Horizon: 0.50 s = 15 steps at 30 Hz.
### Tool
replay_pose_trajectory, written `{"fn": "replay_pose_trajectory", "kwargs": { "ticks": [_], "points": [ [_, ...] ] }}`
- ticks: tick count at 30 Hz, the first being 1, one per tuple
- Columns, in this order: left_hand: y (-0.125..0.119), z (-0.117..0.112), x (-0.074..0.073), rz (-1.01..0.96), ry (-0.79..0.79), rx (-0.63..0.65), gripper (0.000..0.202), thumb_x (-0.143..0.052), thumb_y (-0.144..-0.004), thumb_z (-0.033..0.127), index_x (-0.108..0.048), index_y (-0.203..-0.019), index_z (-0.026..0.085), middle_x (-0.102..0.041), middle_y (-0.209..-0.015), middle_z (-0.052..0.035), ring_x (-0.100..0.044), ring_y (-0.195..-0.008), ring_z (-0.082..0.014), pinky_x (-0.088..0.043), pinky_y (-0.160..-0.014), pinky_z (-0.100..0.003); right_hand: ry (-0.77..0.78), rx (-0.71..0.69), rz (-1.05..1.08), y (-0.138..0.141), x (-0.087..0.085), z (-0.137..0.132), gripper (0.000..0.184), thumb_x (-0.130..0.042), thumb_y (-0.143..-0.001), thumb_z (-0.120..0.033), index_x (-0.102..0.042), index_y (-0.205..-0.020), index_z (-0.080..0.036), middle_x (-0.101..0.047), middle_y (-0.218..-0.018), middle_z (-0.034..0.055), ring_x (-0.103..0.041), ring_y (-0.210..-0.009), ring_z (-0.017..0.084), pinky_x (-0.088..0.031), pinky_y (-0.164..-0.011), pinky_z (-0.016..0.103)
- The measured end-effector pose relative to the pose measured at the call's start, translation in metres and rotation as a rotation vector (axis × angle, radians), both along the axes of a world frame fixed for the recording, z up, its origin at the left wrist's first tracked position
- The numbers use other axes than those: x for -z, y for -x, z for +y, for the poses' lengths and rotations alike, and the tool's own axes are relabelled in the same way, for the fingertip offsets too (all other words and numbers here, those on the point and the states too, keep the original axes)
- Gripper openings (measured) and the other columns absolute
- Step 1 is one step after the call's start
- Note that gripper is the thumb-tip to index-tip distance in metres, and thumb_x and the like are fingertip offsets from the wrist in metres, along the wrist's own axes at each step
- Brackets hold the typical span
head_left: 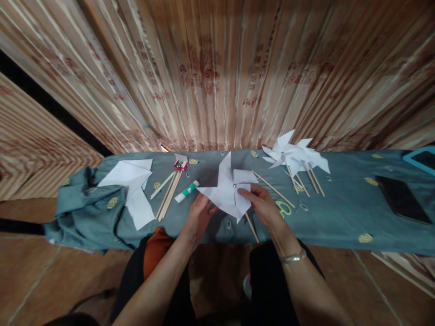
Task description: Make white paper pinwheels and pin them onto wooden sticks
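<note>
A white paper pinwheel (228,188) with a metal pin at its centre lies in front of me on the blue-grey cloth (340,213). My left hand (199,213) grips its lower left blade from underneath. My right hand (263,203) pinches the right blade, fingertips close to the pin. A wooden stick (251,226) pokes out below the pinwheel, and another stick (273,189) lies just right of it. Green-handled scissors (283,209) lie partly hidden beside my right hand.
Several finished pinwheels on sticks (295,156) lie at the back right. White paper sheets (131,185), a bundle of sticks (169,195), a glue stick (186,191) and a small pin box (181,163) lie to the left. A dark phone (403,199) and a teal tablet (421,158) lie far right. A striped curtain hangs behind.
</note>
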<state>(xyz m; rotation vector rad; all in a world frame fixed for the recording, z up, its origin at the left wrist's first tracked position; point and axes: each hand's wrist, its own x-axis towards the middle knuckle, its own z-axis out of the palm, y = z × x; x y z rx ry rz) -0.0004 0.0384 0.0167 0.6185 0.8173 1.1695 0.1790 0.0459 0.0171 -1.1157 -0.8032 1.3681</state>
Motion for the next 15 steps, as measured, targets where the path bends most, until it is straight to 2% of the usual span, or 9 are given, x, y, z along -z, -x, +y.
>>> {"fn": "replay_pose_trajectory", "kwargs": {
  "ticks": [3, 6, 8, 11, 15],
  "points": [
    [0.012, 0.009, -0.003, 0.031, 0.006, -0.042, 0.065, -0.08, -0.06, 0.046, -0.06, -0.117, 0.02, -0.072, -0.103, -0.0084, -0.064, -0.102, -0.0259, -0.048, -0.083, -0.035, -0.006, -0.1, -0.167, -0.007, 0.005, 0.001, 0.024, -0.08, -0.064, -0.037, -0.075, -0.079, -0.02, -0.074, -0.073, 0.0001, -0.064, -0.06, 0.015, -0.048, -0.057, 0.026],
    [0.021, 0.017, -0.004, 0.127, -0.004, -0.056, 0.066, -0.083, -0.059, 0.039, -0.06, -0.117, 0.016, -0.073, -0.1, -0.01, -0.066, -0.099, -0.027, -0.046, -0.089, -0.038, -0.012, -0.2, -0.322, -0.014, 0.007, 0.005, 0.024, -0.074, -0.07, -0.038, -0.074, -0.083, -0.018, -0.072, -0.071, 0.0002, -0.06, -0.056, 0.014, -0.043, -0.052, 0.024],
    [0.024, 0.023, -0.002, 0.205, -0.029, -0.033, 0.067, -0.087, -0.053, 0.033, -0.063, -0.112, 0.014, -0.074, -0.094, -0.0094, -0.068, -0.093, -0.025, -0.046, -0.091, -0.038, -0.025, -0.246, -0.406, -0.015, 0.006, 0.009, 0.024, -0.072, -0.072, -0.038, -0.073, -0.082, -0.017, -0.071, -0.071, 0.0008, -0.059, -0.056, 0.014, -0.042, -0.051, 0.024],
    [0.025, 0.029, 0.003, 0.284, -0.043, 0.023, 0.059, -0.09, -0.045, 0.026, -0.069, -0.1, 0.015, -0.075, -0.084, -0.0065, -0.069, -0.081, -0.0225, -0.049, -0.086, -0.037, -0.069, -0.294, -0.498, -0.009, 0.003, 0.013, 0.024, -0.068, -0.074, -0.038, -0.072, -0.084, -0.016, -0.072, -0.075, 0.0021, -0.061, -0.06, 0.015, -0.043, -0.053, 0.025],
    [0.026, 0.035, 0.011, 0.303, -0.077, 0.074, 0.042, -0.089, -0.044, 0.025, -0.074, -0.082, 0.017, -0.075, -0.08, -0.0042, -0.068, -0.075, -0.0212, -0.052, -0.078, -0.034, -0.141, -0.362, -0.653, 0.004, 0.002, 0.018, 0.024, -0.063, -0.08, -0.037, -0.073, -0.087, -0.017, -0.073, -0.078, 0.0022, -0.062, -0.063, 0.016, -0.045, -0.054, 0.024]
  ]
}}
